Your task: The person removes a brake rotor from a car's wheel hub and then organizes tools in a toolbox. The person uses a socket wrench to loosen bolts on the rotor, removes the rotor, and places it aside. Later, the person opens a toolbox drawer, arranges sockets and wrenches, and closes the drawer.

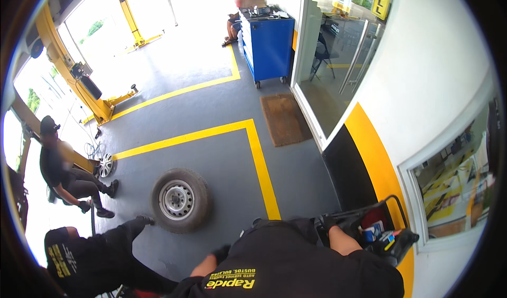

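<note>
My left hand (221, 253), in a black glove, hangs beside my dark shirt; its fingers blend into the dark around it, and I see nothing in it. My right hand (327, 222), also gloved in black, is at the near-left end of a black cart (355, 216). Whether its fingers grip the cart's edge cannot be made out. Inside the cart sit a blue-and-white package (373, 231) and other small items. On the grey floor ahead of me, left of the middle, lies a wheel (198, 203) with a black tyre and a silver steel rim.
One person (66, 166) sits low at the left; another (79, 256) is bent close by at lower left. A silver hubcap (106, 165) is near a yellow lift post (79, 81). Farther off are a blue tool cabinet (268, 50), a seated person (233, 26), a brown doormat (285, 119) and a glass door (338, 50).
</note>
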`<move>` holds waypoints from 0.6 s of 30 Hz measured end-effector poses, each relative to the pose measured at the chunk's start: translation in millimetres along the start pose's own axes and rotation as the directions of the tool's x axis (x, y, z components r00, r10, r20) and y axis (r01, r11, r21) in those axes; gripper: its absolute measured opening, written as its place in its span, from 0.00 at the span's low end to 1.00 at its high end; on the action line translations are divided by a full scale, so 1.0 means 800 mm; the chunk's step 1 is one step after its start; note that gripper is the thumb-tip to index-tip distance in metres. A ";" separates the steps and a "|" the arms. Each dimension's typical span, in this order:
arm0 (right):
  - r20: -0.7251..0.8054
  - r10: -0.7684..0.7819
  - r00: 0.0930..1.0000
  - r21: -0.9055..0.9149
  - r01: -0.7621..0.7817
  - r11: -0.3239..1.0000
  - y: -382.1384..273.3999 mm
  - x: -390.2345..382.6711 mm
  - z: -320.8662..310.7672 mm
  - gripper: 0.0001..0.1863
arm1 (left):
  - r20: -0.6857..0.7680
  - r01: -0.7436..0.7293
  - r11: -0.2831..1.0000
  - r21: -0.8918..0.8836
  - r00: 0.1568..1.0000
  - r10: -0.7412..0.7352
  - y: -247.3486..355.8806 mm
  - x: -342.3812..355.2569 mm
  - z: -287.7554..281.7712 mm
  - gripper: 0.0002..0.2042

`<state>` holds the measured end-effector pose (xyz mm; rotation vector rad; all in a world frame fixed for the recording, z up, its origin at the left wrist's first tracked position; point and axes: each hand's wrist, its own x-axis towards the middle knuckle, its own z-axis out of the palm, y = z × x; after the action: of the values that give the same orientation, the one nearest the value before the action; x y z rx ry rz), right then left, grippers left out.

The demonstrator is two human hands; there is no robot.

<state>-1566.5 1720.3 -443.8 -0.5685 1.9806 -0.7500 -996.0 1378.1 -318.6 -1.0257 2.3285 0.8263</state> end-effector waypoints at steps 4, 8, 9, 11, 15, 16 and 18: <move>-0.147 0.148 0.978 0.213 -0.115 0.970 -0.072 0.108 -0.056 0.21 | 0.105 0.190 0.609 -0.770 0.979 -0.173 0.032 0.249 -0.286 0.24; 0.119 0.471 0.874 0.552 -0.453 0.701 -0.141 0.205 -0.105 0.18 | -0.347 -0.334 -0.131 -0.933 0.934 0.088 0.095 0.465 -0.500 0.20; 0.107 0.585 0.804 0.503 -0.551 0.666 -0.154 0.229 -0.119 0.14 | -0.552 -0.560 0.233 -0.795 0.827 0.106 0.112 0.497 -0.525 0.26; 0.180 0.578 0.796 0.472 -0.586 0.659 -0.178 0.281 -0.151 0.13 | -0.709 -0.606 0.731 -0.312 0.661 0.246 0.145 0.559 -0.569 0.36; 0.204 0.584 0.786 0.393 -0.612 0.686 -0.234 0.405 -0.245 0.12 | -0.036 0.064 0.902 -0.428 0.996 -0.087 0.187 0.601 -0.572 0.32; 0.191 0.574 0.796 0.396 -0.597 0.697 -0.251 0.441 -0.274 0.12 | 0.149 0.195 0.887 -0.419 0.978 -0.144 0.193 0.603 -0.558 0.31; 0.151 0.531 0.833 0.426 -0.540 0.726 -0.293 0.522 -0.332 0.12 | 0.126 0.169 0.940 -0.295 0.983 -0.137 0.201 0.605 -0.526 0.30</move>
<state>-1976.0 1357.0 -422.3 0.2830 1.7299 -0.7860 -1488.1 940.1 -262.9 -1.2410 2.0442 1.1715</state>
